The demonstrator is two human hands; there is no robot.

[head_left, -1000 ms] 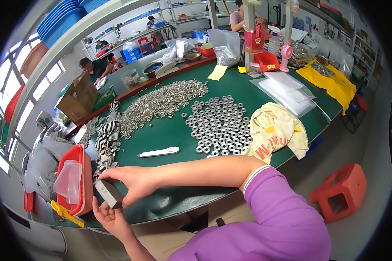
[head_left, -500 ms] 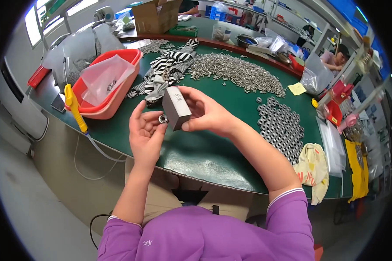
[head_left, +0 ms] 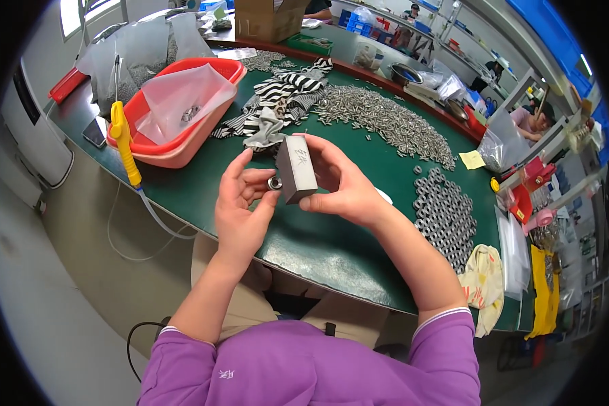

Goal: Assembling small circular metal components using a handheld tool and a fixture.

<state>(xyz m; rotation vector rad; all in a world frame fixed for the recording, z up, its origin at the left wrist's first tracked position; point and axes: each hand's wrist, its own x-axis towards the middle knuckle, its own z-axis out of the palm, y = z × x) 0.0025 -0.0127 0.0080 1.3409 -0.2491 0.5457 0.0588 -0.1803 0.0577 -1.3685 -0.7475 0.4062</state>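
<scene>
Over the near side of the green bench (head_left: 331,254): small metal ring (head_left: 273,184) up against or just beside dark block (head_left: 298,170), both hand-held.

Step in hand, my read: ring and block being brought together in mid-air. Next move calls for a steady block and a light pinch, ring face kept square to the block's side. Ring sits at the thumb tip of the left hand (head_left: 238,210), pinched between thumb and curled fingers; index stands apart, up and away. Right hand (head_left: 350,189) is clamped on the block: thumb at its near lower end, fingers round the far side, block tilted. Can't tell if ring and block touch. Similar rings (head_left: 444,216) lie grouped right of the right forearm.
</scene>
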